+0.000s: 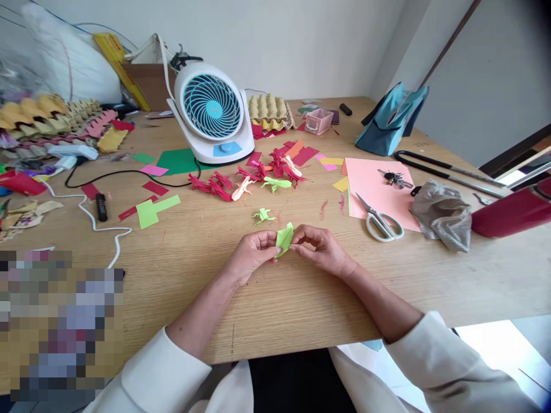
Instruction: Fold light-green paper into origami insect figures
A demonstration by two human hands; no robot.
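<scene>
Between my hands is a small folded piece of light green paper [284, 239]. My left hand [255, 252] pinches its left and lower edge with thumb and fingers. My right hand [321, 248] has its thumb and index finger pressed at the paper's right edge. Just beyond my hands lies a small green folded paper figure [263, 215]. Farther back, another green figure [276, 183] lies beside a cream one [243, 188] and several red folded figures [219, 184].
Behind the figures stands a white and blue fan [213, 109]. To the right are scissors [381, 222], pink paper [374, 192] with keys [395, 178], a crumpled grey cloth [443, 215] and a teal bag [387, 123]. Green paper scraps [147, 214] lie left.
</scene>
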